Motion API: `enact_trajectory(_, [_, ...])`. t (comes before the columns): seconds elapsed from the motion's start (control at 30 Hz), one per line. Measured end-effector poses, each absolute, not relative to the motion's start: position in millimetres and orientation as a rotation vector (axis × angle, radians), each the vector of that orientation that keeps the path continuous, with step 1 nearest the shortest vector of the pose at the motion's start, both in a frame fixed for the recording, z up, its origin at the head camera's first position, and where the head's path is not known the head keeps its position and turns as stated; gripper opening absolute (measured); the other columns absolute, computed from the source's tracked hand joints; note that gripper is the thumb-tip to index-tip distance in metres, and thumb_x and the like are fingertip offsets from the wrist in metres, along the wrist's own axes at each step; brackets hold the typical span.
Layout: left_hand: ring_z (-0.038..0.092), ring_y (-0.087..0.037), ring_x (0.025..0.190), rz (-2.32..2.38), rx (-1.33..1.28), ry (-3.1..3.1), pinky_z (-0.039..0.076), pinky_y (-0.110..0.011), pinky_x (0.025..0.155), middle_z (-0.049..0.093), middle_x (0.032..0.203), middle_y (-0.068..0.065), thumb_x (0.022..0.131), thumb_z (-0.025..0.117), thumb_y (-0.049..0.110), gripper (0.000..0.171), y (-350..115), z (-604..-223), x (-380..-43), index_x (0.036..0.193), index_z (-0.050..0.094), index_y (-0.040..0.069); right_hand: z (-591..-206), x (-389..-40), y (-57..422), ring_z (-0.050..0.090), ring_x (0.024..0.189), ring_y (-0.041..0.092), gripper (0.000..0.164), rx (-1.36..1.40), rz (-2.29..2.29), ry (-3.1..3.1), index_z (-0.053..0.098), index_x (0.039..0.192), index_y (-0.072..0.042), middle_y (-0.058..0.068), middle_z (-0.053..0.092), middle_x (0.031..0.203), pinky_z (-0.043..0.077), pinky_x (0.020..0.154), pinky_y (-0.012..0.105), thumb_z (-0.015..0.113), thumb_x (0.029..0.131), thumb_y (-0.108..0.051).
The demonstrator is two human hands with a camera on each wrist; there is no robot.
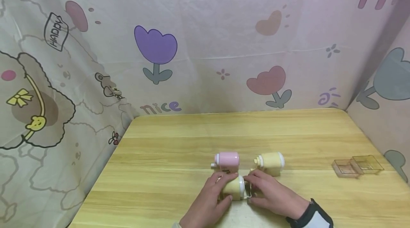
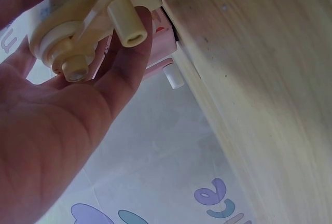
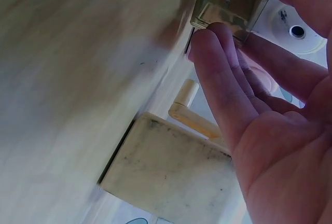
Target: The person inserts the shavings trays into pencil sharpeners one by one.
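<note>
Left hand (image 1: 208, 199) grips the yellow sharpener (image 1: 232, 189) at the lower middle of the frame, thumb on the near side, while the right hand (image 1: 272, 191) pinches the clear drawer (image 3: 223, 14) at the sharpener's white-rimmed right end. How far the drawer sits in its slot is hard to tell past the fingers. This step probably goes best with the body steady and the drawer kept square to the slot, slid straight rather than tipped.

Across the table (image 1: 160, 156), room opens toward the left and the back edge. The second yellow sharpener (image 1: 271, 162) crowds the right hand from just beyond, its crank (image 3: 193, 120) near the fingers; the pink sharpener (image 1: 229, 159) stands just past the left. Well apart, near the right edge, lie the yellow-tinted tray (image 1: 368, 164) and pink-tinted tray (image 1: 346, 174).
</note>
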State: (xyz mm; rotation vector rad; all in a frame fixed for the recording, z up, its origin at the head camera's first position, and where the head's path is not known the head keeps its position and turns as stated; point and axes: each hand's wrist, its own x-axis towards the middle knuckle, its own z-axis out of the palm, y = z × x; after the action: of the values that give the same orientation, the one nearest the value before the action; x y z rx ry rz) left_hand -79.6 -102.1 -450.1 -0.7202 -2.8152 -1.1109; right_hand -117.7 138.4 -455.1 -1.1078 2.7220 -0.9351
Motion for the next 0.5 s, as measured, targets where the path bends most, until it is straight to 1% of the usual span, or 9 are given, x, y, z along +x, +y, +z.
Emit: enact_trajectory(0.5, [0.044, -0.011, 0.121, -1.096, -0.725, -2.814, 0.044, -0.041, 0.096, 0.043, 0.135, 0.011, 0.089, 0.063, 0.024, 0.062, -101.8, -448.9, -79.5, 0.143, 0.037, 0.041, -452.7, -118.2, 135.4, 0.053, 0.093, 0.008, 0.051, -1.102, -0.933, 2.725, 0.059, 0.123, -0.008, -0.005, 0.055, 0.107, 0.050, 0.079, 0.028, 0.076, 0.078, -0.025])
